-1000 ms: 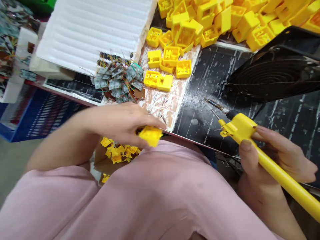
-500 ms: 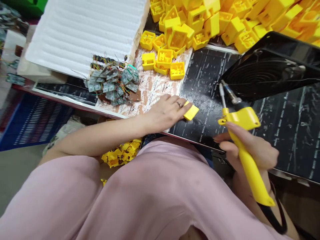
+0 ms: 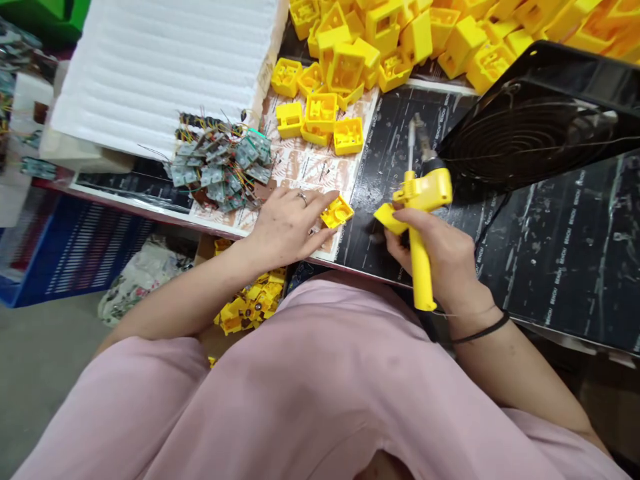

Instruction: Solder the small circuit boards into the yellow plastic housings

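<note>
My left hand point(image 3: 285, 225) lies low over the table, its thumb and index finger closed on the edges of a small yellow plastic housing point(image 3: 339, 213), whose hollow side faces up. My right hand point(image 3: 440, 250) is wrapped round the handle of a yellow soldering gun point(image 3: 424, 193), tip pointing away from me. Between that hand's thumb and fingers a second yellow plastic piece point(image 3: 389, 218) is also pinched, beside the handle. A tangled heap of small circuit boards with wires point(image 3: 225, 163) lies just beyond my left hand.
Several yellow housings point(image 3: 320, 110) lie behind, joining a large pile point(image 3: 400, 33) at the back. A black fan point(image 3: 530, 127) stands at the right. White foam sheet point(image 3: 170, 67) covers the back left. Below the table edge are a blue crate point(image 3: 95, 240) and yellow parts point(image 3: 255, 303).
My left hand has moved left and now holds a housing with its hollow side up. My right hand has come left with the soldering gun, now pinching a yellow piece too.
</note>
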A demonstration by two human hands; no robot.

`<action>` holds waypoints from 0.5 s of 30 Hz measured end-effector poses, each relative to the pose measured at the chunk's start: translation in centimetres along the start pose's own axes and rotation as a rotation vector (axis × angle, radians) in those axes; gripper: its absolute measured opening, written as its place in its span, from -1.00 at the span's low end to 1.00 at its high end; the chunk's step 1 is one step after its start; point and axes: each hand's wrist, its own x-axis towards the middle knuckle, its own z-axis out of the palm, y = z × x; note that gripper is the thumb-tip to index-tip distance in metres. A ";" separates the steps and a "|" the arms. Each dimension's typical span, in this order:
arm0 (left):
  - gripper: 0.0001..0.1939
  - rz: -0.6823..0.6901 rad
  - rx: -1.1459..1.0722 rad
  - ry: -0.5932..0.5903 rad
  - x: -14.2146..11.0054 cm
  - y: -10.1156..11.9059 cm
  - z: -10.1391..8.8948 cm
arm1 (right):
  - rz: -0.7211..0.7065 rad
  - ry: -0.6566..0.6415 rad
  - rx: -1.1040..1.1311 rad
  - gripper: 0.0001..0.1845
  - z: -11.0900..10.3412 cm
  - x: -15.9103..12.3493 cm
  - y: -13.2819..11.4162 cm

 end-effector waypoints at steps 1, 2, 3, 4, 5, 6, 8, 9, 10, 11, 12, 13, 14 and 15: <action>-0.40 -0.016 0.045 -0.006 0.1 0.2 -0.1 | 0.039 0.040 -0.011 -0.69 0.0 0.0 -0.4; -0.38 -0.019 0.083 -0.018 0.3 0.4 -0.3 | 0.068 0.060 -0.007 -0.69 0.0 -0.1 -0.8; -0.37 -0.011 0.110 -0.034 0.4 0.5 -0.4 | 0.087 0.058 -0.004 -0.71 0.0 -0.3 -1.1; -0.35 0.003 0.124 -0.051 0.4 0.5 -0.5 | 0.097 0.039 -0.011 -0.74 -0.1 -0.4 -1.3; -0.32 0.018 0.125 -0.063 0.4 0.4 -0.6 | 0.100 0.015 -0.032 -0.76 -0.2 -0.5 -1.3; -0.30 0.033 0.116 -0.065 0.4 0.2 -0.6 | 0.106 -0.008 -0.063 -0.76 -0.4 -0.6 -1.3; -0.27 0.081 0.070 -0.044 0.3 -0.4 -0.6 | 0.116 -0.039 -0.141 -0.68 -0.9 -0.7 -0.8; -0.27 0.120 0.036 -0.026 0.3 -0.8 -0.6 | 0.106 -0.043 -0.175 -0.60 -1.2 -0.7 -0.4; -0.26 0.162 -0.003 -0.015 0.3 -1.1 -0.5 | 0.080 -0.052 -0.190 -0.51 -1.5 -0.6 -0.1; -0.26 0.199 -0.041 -0.015 0.4 -1.4 -0.5 | 0.042 -0.069 -0.187 -0.43 -1.6 -0.6 0.1; -0.27 0.222 -0.075 -0.028 0.5 -1.6 -0.5 | 0.000 -0.089 -0.172 -0.37 -1.7 -0.4 0.3; -0.29 0.223 -0.101 -0.048 0.6 -1.7 -0.4 | -0.042 -0.110 -0.146 -0.36 -1.6 -0.4 0.4; -0.32 0.207 -0.117 -0.068 0.8 -1.6 -0.4 | -0.074 -0.130 -0.114 -0.37 -1.5 -0.3 0.6; -0.34 0.184 -0.126 -0.087 1.1 -1.5 -0.4 | -0.092 -0.149 -0.082 -0.41 -1.4 -0.3 0.7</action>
